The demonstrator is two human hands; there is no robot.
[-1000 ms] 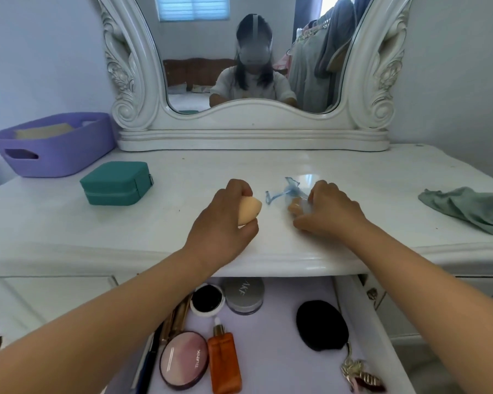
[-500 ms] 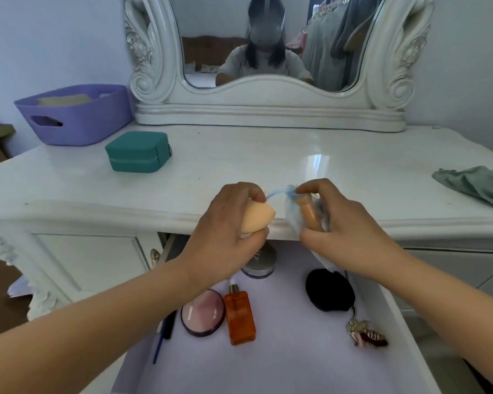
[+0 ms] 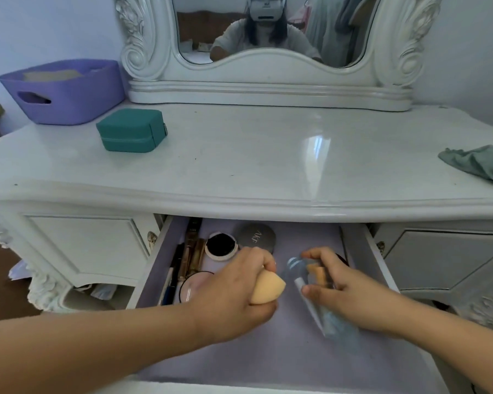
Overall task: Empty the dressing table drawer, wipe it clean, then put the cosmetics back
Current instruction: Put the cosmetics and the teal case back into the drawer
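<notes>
The dressing table drawer (image 3: 379,265) stands pulled open, lined in pale purple. My left hand (image 3: 234,291) is inside it, closed on a peach makeup sponge (image 3: 265,288). My right hand (image 3: 350,294) is beside it over the drawer, gripping a clear plastic bag (image 3: 325,305) with a small orange item inside. At the drawer's back left lie a grey round compact (image 3: 256,237), a black puff in a white case (image 3: 219,245), a pink compact (image 3: 191,285) and several pencils and tubes (image 3: 188,257). My hands hide whatever lies under them.
On the white tabletop (image 3: 268,155) sit a teal zip case (image 3: 131,133), a purple basket (image 3: 63,92) at the far left and a green cloth (image 3: 478,166) at the right edge. An ornate mirror (image 3: 268,38) stands behind. Closed cabinet doors flank the drawer.
Both hands have come down from the tabletop into the open drawer, carrying the sponge and the plastic bag. The view has tilted down with them.
</notes>
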